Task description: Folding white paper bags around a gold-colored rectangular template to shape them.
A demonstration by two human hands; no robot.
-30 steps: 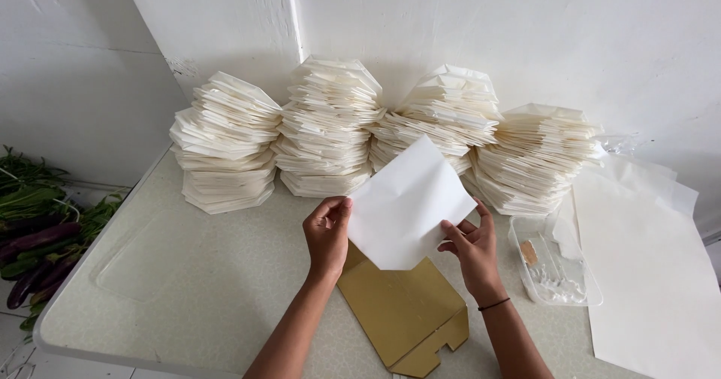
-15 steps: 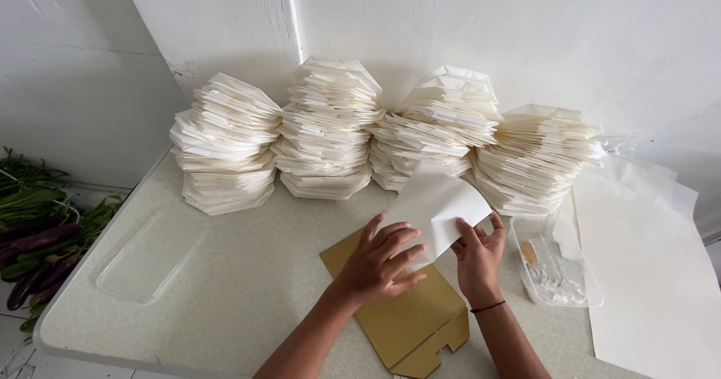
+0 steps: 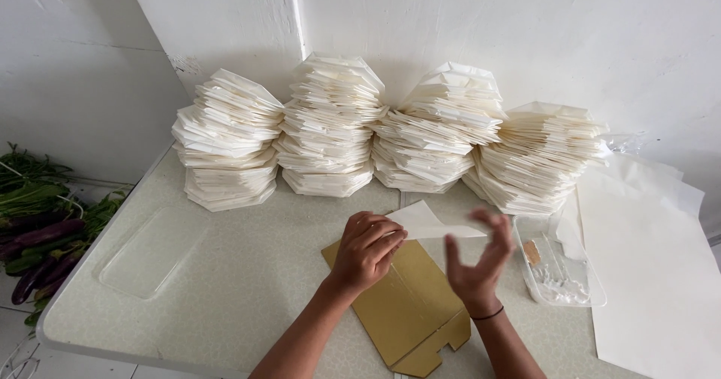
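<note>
Left hand (image 3: 366,250) presses a folded white paper sheet (image 3: 432,223) onto the tan cardboard template (image 3: 405,308), right hand (image 3: 475,261) open just beside, on a speckled table (image 3: 248,274); clear plastic tray (image 3: 559,266) right, paper stacks (image 3: 330,127) beyond against white wall (image 3: 488,26).

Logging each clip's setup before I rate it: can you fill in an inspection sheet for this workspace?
Surface: pale speckled table, mostly bare on its left half.
Job's things: white paper sheet, partly folded, over a flat brown cardboard piece.
Clutter: four stacks of folded white paper along the wall; clear plastic lid at left; clear tray with small bits at right; large white sheets at far right.
Grippers: left hand pressing on the paper; right hand blurred, open, at the paper's right edge.
Cables: nothing seen.
Surroundings: white walls; green leaves and purple aubergines on the floor at left.
</note>
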